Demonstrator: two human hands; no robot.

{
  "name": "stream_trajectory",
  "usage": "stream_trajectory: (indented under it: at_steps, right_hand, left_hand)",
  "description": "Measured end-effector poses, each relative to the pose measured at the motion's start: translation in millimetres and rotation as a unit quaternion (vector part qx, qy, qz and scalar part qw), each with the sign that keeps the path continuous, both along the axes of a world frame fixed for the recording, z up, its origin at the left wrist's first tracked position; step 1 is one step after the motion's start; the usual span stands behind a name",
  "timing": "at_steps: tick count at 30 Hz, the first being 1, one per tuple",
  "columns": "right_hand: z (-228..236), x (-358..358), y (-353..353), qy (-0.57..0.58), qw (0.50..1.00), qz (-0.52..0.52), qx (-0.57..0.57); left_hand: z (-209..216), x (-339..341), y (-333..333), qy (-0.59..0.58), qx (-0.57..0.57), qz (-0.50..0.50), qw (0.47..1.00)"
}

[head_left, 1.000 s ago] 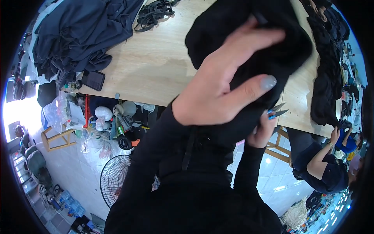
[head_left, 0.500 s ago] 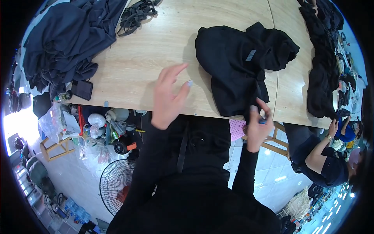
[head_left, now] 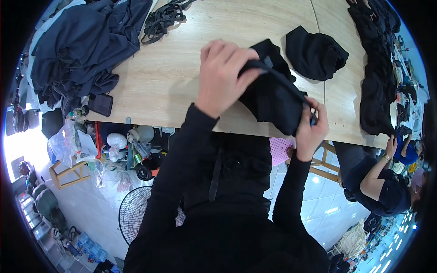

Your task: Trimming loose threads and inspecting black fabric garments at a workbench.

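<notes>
Nearest the camera, the person's black sleeves rise from the lower edge toward the front of the worktop [head_left: 173,86]. At that front edge the right hand [head_left: 311,128] is closed, its grip pinching the lower corner of a black garment [head_left: 273,98] together with a small blue object that is too hidden to name. The left hand [head_left: 223,75] sits higher over the wood, fingers curled tight around the garment's upper edge, so a black band of the fabric runs taut and slanting between the two hands. The garment itself hangs partly on the light wooden top and partly lifted, near the front edge and right of centre.

Just beyond it, apart from it, lies a second bundle of black cloth [head_left: 315,53]. Farther right a long row of black clothes [head_left: 378,68] runs along the surface. Far left, a heap of dark blue fabric [head_left: 82,45] spreads over the corner, with a black phone [head_left: 100,104] by its lower edge and a tangle of black straps [head_left: 163,18] at the far side. Below the right edge, another person [head_left: 380,186] sits beside the furniture.
</notes>
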State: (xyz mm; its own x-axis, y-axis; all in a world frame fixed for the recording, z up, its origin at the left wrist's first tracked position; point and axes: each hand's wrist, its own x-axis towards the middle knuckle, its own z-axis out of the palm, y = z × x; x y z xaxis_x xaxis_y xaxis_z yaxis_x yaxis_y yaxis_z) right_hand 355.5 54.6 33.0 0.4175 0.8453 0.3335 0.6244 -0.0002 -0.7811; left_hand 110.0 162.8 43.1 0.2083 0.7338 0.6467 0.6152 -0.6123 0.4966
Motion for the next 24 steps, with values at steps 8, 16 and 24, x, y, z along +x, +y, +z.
stream_trajectory:
  at_steps: [8, 16, 24]
  right_hand:
    - [-30, 20, -27, -0.059, 0.994, -0.071, -0.061]
    - [-17, -19, -34, 0.028, 0.999, 0.024, 0.025]
    - [12, -25, -47, 0.071, 0.996, 0.056, -0.018]
  left_hand:
    - [-41, -62, -53, -0.165, -0.212, 0.172, 0.948]
    - [-50, -13, -62, -0.444, -0.369, 0.081, 0.813]
    - [-16, -3, -82, -0.586, -0.430, -0.063, 0.684]
